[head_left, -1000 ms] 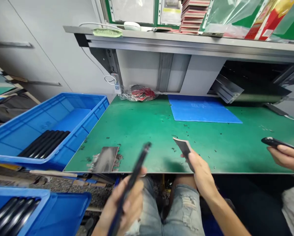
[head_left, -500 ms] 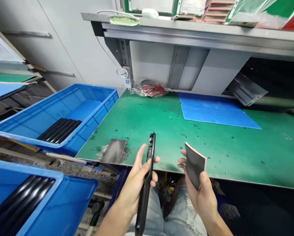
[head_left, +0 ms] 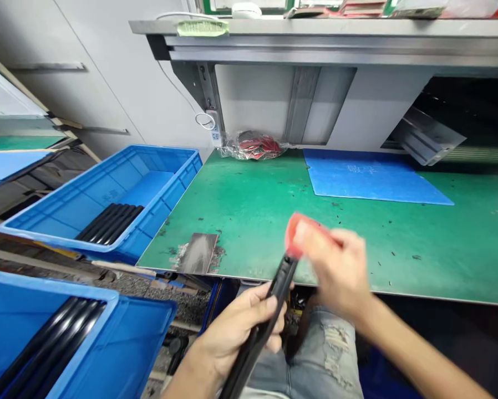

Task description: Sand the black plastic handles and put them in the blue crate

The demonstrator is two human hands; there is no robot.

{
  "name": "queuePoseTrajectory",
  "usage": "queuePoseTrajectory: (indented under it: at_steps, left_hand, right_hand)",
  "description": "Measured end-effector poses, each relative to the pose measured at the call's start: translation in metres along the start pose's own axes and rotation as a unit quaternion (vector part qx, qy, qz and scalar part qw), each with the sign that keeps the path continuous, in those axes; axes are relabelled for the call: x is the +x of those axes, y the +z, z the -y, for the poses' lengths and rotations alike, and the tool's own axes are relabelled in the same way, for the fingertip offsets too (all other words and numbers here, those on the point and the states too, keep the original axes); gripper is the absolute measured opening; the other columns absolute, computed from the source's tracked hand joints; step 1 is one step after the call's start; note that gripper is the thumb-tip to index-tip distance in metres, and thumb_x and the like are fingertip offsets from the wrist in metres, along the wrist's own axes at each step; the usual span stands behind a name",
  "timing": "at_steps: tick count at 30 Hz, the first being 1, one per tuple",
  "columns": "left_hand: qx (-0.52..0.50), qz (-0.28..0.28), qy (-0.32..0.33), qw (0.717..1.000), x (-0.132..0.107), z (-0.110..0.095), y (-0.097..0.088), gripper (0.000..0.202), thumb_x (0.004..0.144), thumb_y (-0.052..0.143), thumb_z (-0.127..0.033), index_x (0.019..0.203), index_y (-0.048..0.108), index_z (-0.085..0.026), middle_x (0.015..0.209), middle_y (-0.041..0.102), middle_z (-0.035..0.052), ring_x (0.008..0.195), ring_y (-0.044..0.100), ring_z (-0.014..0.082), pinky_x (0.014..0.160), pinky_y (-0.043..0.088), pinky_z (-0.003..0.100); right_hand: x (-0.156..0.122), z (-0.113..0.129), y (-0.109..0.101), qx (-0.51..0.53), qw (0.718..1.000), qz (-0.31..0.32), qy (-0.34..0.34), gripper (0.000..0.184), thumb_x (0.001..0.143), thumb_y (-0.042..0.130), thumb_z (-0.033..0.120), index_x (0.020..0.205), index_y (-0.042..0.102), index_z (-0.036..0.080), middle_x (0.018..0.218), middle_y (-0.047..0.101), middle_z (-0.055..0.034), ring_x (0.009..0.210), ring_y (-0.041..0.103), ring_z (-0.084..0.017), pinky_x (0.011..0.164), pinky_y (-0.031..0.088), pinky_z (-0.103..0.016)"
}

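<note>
My left hand point(head_left: 255, 321) is closed around a long black plastic part point(head_left: 269, 310), which slants up and to the right over my lap. In my right hand point(head_left: 336, 263), blurred by motion, is a piece of sandpaper point(head_left: 293, 233) with its red backing showing. It is bent over the upper end of the black part and appears to touch it; the exact contact is hidden by blur. A second, dark grey sheet of sandpaper point(head_left: 199, 252) lies at the near left edge of the green table point(head_left: 249, 194), with dark dust around it.
Left of the table stands a blue crate point(head_left: 157, 221) holding several black tubular parts point(head_left: 110, 223). A nearer blue crate point(head_left: 120, 343) holds similar parts. A blue sheet point(head_left: 374, 180) and a plastic bag with red contents point(head_left: 257, 147) lie at the back, below a metal shelf point(head_left: 299, 50).
My right hand has moved left and turned the sandpaper over onto the black part's upper end. My left hand has shifted slightly right and down, tilting the part further right.
</note>
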State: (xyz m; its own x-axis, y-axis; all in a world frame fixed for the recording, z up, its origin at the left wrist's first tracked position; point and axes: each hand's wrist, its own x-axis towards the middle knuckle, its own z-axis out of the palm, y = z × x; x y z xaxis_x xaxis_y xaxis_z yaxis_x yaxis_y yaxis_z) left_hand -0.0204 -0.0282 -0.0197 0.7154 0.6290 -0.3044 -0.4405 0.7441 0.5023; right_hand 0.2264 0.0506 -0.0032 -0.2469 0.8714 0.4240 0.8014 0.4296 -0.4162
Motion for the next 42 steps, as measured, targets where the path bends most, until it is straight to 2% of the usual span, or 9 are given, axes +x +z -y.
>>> queuePoseTrajectory:
  at_steps: [3, 6, 8, 13, 17, 29, 32, 37, 42]
  left_hand:
    - [0.05, 0.092, 0.033, 0.994, -0.015, -0.009, -0.012, 0.031, 0.08, 0.082, -0.039, 0.097, 0.077, -0.014, 0.058, 0.056, 0.0015, 0.048, 0.049, 0.0101, 0.046, 0.036, 0.019]
    - [-0.02, -0.027, 0.208, 0.978, -0.015, -0.032, -0.012, 0.042, 0.091, 0.069, -0.032, 0.133, 0.065, -0.026, 0.063, 0.057, -0.0016, 0.047, 0.048, 0.0092, 0.047, 0.039, 0.019]
    - [-0.081, -0.095, 0.24, 0.963, -0.009, -0.05, -0.004, 0.049, 0.096, 0.06, -0.04, 0.141, 0.055, -0.021, 0.076, 0.059, 0.001, 0.047, 0.047, 0.0077, 0.045, 0.038, 0.019]
    - [-0.266, -0.108, 0.297, 0.911, 0.007, -0.081, 0.022, 0.045, 0.101, 0.046, -0.041, 0.131, 0.052, -0.007, 0.079, 0.052, 0.0009, 0.054, 0.048, 0.0073, 0.049, 0.041, 0.019]
    - [-0.303, -0.098, 0.335, 0.887, 0.024, -0.08, 0.035, 0.018, 0.099, 0.045, -0.028, 0.097, 0.056, -0.014, 0.064, 0.045, -0.0045, 0.051, 0.047, 0.0067, 0.051, 0.041, 0.019]
    - [-0.361, -0.105, 0.302, 0.876, 0.036, -0.065, 0.047, 0.028, 0.098, 0.037, -0.023, 0.07, 0.031, -0.02, 0.051, 0.035, -0.008, 0.037, 0.035, 0.0006, 0.041, 0.031, 0.012]
    - [-0.35, -0.108, 0.316, 0.875, 0.034, -0.066, 0.047, 0.028, 0.098, 0.036, -0.023, 0.071, 0.031, -0.02, 0.052, 0.036, -0.0078, 0.037, 0.036, 0.0007, 0.041, 0.031, 0.011]
    - [-0.347, -0.098, 0.315, 0.878, 0.032, -0.064, 0.048, 0.026, 0.098, 0.036, -0.023, 0.072, 0.031, -0.02, 0.052, 0.035, -0.0082, 0.037, 0.036, 0.0002, 0.042, 0.031, 0.011]
    - [-0.361, -0.076, 0.328, 0.87, 0.03, -0.06, 0.046, 0.026, 0.096, 0.037, -0.025, 0.072, 0.029, -0.021, 0.052, 0.035, -0.0086, 0.038, 0.036, 0.0007, 0.043, 0.031, 0.012]
  right_hand:
    - [-0.012, 0.003, -0.004, 0.027, 0.998, 0.055, 0.019, 0.033, 0.104, 0.044, 0.042, 0.131, 0.064, 0.043, 0.136, 0.064, 0.0023, 0.102, 0.056, -0.027, 0.088, 0.039, -0.044]
    - [-0.042, 0.022, 0.005, 0.218, 0.967, 0.044, 0.121, 0.037, 0.103, 0.045, 0.047, 0.138, 0.058, 0.042, 0.142, 0.058, 0.0016, 0.116, 0.052, -0.027, 0.102, 0.036, -0.046]
    - [-0.061, 0.039, 0.015, 0.431, 0.874, -0.039, 0.222, 0.044, 0.101, 0.044, 0.054, 0.139, 0.059, 0.035, 0.123, 0.067, -0.0051, 0.1, 0.057, -0.024, 0.095, 0.042, -0.042]
    - [-0.081, 0.083, 0.036, 0.788, 0.508, -0.091, 0.337, 0.057, 0.097, 0.04, 0.064, 0.13, 0.065, 0.025, 0.128, 0.064, -0.0163, 0.084, 0.057, -0.023, 0.073, 0.049, -0.038]
    - [-0.081, 0.106, 0.042, 0.828, 0.406, -0.114, 0.371, 0.04, 0.096, 0.054, 0.056, 0.121, 0.067, 0.028, 0.133, 0.061, -0.0117, 0.084, 0.056, -0.018, 0.075, 0.052, -0.032]
    - [-0.082, 0.116, 0.048, 0.874, 0.312, -0.077, 0.365, 0.047, 0.072, 0.089, 0.043, 0.11, 0.067, 0.026, 0.095, 0.053, -0.0006, 0.082, 0.056, -0.013, 0.069, 0.056, -0.02]
    - [-0.09, 0.123, 0.048, 0.888, 0.346, -0.024, 0.301, 0.033, 0.078, 0.085, 0.039, 0.1, 0.064, 0.028, 0.101, 0.06, -0.0003, 0.084, 0.064, -0.014, 0.073, 0.06, -0.024]
    - [-0.098, 0.139, 0.048, 0.829, 0.477, -0.026, 0.291, 0.017, 0.095, 0.065, 0.04, 0.107, 0.062, 0.028, 0.077, 0.064, 0.0005, 0.058, 0.068, -0.015, 0.045, 0.053, -0.019]
    - [-0.105, 0.157, 0.033, 0.778, 0.527, -0.054, 0.337, 0.1, 0.081, 0.081, 0.049, 0.153, 0.012, 0.049, 0.08, 0.068, 0.003, 0.039, 0.059, -0.014, 0.035, 0.047, -0.02]
